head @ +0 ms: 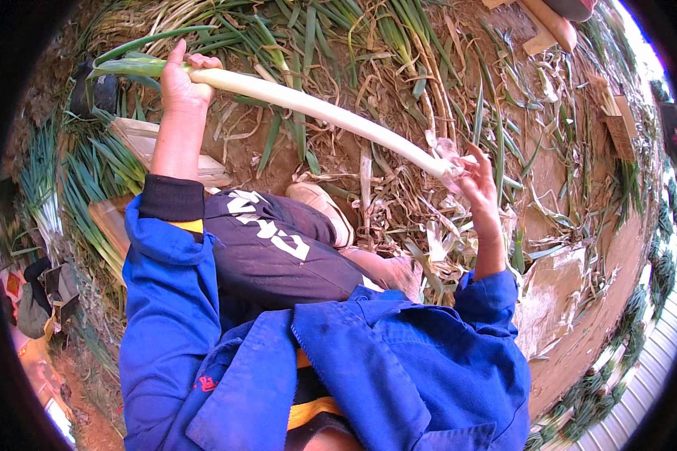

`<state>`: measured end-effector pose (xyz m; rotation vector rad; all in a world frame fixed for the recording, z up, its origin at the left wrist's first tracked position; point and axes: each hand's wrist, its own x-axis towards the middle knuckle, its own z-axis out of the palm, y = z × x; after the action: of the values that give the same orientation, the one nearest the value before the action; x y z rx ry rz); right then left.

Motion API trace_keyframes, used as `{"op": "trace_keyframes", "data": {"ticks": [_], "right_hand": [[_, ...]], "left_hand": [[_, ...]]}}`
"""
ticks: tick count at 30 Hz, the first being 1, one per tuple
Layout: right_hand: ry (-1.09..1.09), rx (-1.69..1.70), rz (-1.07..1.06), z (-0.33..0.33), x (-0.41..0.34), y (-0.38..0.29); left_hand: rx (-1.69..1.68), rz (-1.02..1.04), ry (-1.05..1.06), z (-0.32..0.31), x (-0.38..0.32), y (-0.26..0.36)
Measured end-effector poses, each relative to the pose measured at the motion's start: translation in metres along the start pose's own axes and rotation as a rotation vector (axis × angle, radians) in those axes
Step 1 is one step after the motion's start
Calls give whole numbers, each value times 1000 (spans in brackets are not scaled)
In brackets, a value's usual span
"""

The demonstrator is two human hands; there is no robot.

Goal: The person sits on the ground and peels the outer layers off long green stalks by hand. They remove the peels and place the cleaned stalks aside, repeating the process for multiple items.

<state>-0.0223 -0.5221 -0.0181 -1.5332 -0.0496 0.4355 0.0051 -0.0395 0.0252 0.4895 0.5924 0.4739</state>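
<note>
A long Welsh onion (321, 110) with a smooth white shank stretches between both hands, above the ground litter. My left hand (189, 82) is closed around its upper shank, where the white turns into green leaves (130, 66). At the root end, my right hand (477, 180) has its fingers on loose papery skin (448, 155). That skin is torn and hangs about the tip, partly covering the roots. Below the onion are my bent legs in dark trousers (282, 248) and a light shoe (321, 208).
Unpeeled onions with green tops (395, 39) lie at the far side. Dry peelings (395, 214) litter the soil around my feet. Wooden boards (141, 141) are by my left forearm. Bundled onions (609, 366) line the right edge; a torn sheet (553, 299) lies nearer.
</note>
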Motion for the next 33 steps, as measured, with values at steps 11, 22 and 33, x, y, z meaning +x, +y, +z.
{"op": "trace_keyframes", "data": {"ticks": [11,22,33], "right_hand": [[160,-1123,-409,20,14,10],[713,-32,441,-108,5,163],[-250,302,33,8,-15,19]], "left_hand": [[-19,-42,-69,2,-5,-1],[-122,-178,-508,14,-14,10],[-111,-203,-332,10,-8,12]]}}
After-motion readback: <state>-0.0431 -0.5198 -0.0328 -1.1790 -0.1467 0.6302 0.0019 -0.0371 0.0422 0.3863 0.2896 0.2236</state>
